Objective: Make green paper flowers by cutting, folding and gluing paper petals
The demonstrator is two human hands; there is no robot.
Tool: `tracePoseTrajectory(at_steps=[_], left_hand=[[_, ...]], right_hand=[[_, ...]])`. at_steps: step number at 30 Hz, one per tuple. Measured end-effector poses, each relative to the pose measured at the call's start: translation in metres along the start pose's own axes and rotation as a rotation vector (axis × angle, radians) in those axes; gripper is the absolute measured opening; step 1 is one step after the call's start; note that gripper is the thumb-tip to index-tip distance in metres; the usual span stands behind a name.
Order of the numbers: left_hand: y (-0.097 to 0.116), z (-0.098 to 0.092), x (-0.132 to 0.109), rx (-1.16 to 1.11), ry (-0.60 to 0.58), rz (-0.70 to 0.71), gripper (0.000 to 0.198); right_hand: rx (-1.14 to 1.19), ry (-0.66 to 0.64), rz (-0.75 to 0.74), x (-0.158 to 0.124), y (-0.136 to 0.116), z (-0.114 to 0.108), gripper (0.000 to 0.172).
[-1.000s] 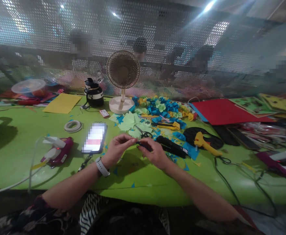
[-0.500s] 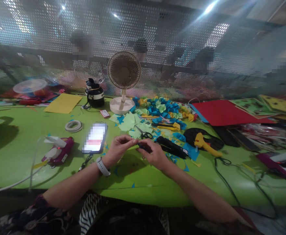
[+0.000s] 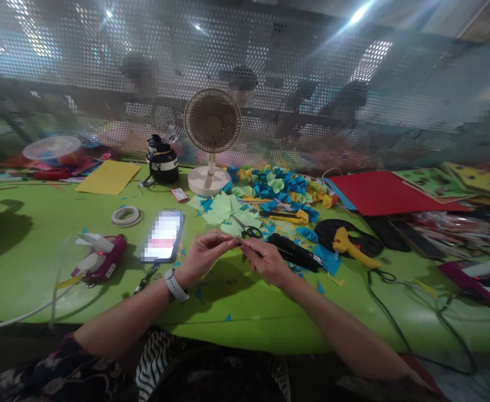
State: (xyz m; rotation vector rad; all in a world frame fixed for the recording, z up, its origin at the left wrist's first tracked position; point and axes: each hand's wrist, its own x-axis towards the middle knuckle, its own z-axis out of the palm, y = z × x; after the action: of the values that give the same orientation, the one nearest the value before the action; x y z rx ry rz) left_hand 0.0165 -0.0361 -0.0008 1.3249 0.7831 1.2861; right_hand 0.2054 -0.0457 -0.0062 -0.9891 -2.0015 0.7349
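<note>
Left of centre on the green desk (image 3: 211, 321) lies a phone (image 3: 162, 237); next, the left hand (image 3: 203, 257), fingertips pinching a small dark piece (image 3: 239, 243), scissors (image 3: 252, 230) just beyond; then the right hand (image 3: 269, 263), pinching the same piece; farther right, a yellow glue gun (image 3: 348, 244).

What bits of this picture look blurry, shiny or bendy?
Head view: the white ceiling light glares in streaks; head view: square blocks cover the bright rectangular phone screen; head view: the shiny green table bows at its near edge, maybe lens distortion; head view: the tiny dark thing at the bare fingertips is too unclear to name.
</note>
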Motion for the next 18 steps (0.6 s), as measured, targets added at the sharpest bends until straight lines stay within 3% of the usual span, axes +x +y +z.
tracePoseTrajectory(at_steps=[6,10,18], left_hand=[[-0.0041,-0.0016,-0.0008,-0.061,0.069,-0.008,0.018],[-0.0071,-0.0041,-0.0001,-0.012,0.055,0.013,0.016],[-0.0025,-0.0019,0.0002,-0.005,0.051,-0.007,0.020]], right_hand=[[-0.083,0.058,-0.022,-0.0025,-0.0061,0.0021,0.034],[-0.073,0.093,-0.035,-0.0023,-0.0066,0.0021,0.029],[-0.070,0.054,-0.020,-0.0005,-0.0075,-0.0014,0.034]])
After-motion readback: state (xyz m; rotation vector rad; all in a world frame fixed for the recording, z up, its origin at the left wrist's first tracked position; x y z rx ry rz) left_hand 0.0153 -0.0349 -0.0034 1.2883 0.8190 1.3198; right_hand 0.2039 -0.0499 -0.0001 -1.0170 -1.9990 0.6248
